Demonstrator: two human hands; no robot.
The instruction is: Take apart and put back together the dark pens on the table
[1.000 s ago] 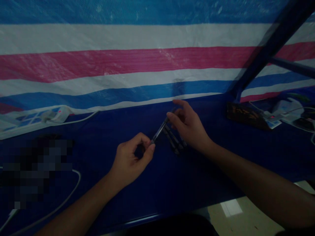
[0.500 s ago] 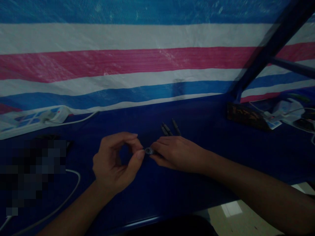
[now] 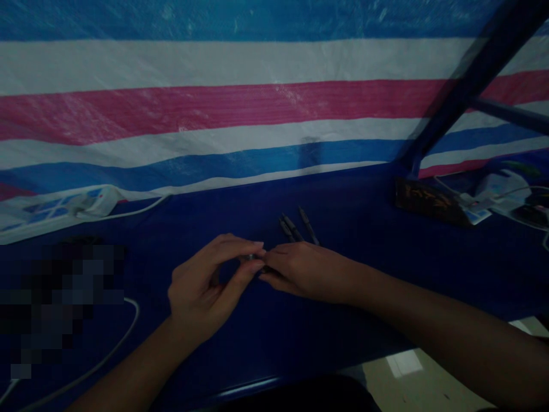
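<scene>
My left hand [image 3: 211,281] is closed in a pinch, thumb and fingertips together on the end of a pen [image 3: 251,257]. Only a small greyish bit of that pen shows between the fingers; the rest is hidden. My right hand [image 3: 306,272] touches the left fingertips and is closed around the pen's other part, palm down. Just beyond my right hand, three dark pens lie on the blue table: one pen [image 3: 306,222] apart to the right, and a pair of pens [image 3: 291,226] side by side.
A white power strip [image 3: 96,201] with a cable lies at the back left. Below it is a blurred-out dark item [image 3: 72,297] with a white cable [image 3: 132,329]. At the right are a dark box [image 3: 429,201] and a whitish plastic thing [image 3: 504,189]. A striped sheet [image 3: 257,103] hangs behind.
My left hand has moved right, and its fingertips have closed over the pen's round end, which was showing between the hands before. The right hand has barely moved.
</scene>
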